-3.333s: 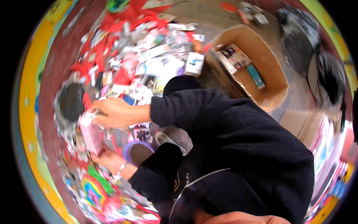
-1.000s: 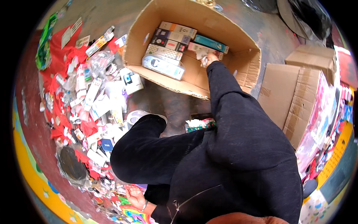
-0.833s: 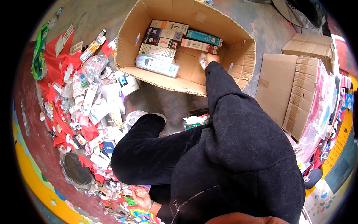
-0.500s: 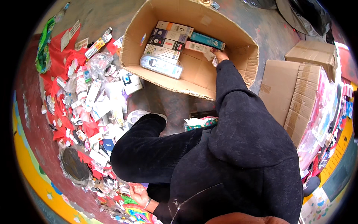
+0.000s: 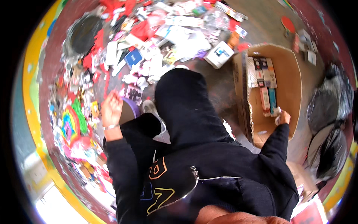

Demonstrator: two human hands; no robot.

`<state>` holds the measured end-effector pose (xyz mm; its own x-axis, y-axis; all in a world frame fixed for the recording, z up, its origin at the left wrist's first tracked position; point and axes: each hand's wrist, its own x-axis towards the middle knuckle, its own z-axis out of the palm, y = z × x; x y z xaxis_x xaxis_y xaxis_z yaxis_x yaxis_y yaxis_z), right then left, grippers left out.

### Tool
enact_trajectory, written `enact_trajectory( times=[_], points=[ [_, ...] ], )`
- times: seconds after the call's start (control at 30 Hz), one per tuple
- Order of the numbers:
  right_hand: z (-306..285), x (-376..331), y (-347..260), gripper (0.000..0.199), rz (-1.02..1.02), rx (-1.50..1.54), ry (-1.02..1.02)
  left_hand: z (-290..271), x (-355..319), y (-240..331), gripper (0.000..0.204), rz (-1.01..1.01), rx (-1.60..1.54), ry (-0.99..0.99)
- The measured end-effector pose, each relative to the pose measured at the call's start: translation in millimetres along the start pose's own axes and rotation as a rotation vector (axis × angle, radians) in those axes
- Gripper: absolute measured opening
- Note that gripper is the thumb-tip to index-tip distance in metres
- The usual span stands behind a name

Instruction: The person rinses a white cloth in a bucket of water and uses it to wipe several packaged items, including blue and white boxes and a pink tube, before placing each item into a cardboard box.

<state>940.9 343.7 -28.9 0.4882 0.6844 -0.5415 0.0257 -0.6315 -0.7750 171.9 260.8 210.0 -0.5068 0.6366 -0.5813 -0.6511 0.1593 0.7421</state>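
Note:
My right hand (image 5: 285,117) is closed on a crumpled white piece, perhaps paper or plastic (image 5: 277,112), over the inside of a large cardboard box (image 5: 291,63). In the box several small packages stand packed together, among them a red-and-white box (image 5: 264,101) beside a teal box (image 5: 272,98). My left hand (image 5: 112,108) is raised above the pile at my left, fingers stretched out and nothing in them. A curved purple rim (image 5: 132,106) shows close to it, partly hidden by my leg.
Mixed packages, wrappers and red cloth (image 5: 141,30) cover the floor ahead and left. A round dark tub (image 5: 85,34) stands at the far left, a rainbow-coloured item (image 5: 69,125) lower down. Black plastic bags (image 5: 326,108) lie right of the box; another carton (image 5: 304,179) is near my right arm.
My view has swung to the left, so the box now appears at the right. My left hand has risen from beside my leg. The right hand still holds the crumpled white piece.

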Motion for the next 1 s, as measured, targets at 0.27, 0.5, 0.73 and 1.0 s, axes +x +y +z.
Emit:
enact_trajectory(
  times=[0.27,0.5,0.73,1.0],
  points=[
    [76,-103,-197,0.02,-0.266,-0.161,-0.265,-15,50,14,0.021,-0.11,-0.197,0.044],
    [215,-202,-312,0.02,-0.622,-0.21,-0.284,-14,37,49,0.019,0.006,-0.373,-0.096],
    [478,-257,-353,0.029,-1.79,-1.147,-0.938,-9,20,71,0.017,0.072,-0.411,-0.149],
    [659,-274,-160,0.041,-2.336,-1.423,-1.234,-23,5,82,0.017,0.102,-0.412,-0.147]
  ],
)
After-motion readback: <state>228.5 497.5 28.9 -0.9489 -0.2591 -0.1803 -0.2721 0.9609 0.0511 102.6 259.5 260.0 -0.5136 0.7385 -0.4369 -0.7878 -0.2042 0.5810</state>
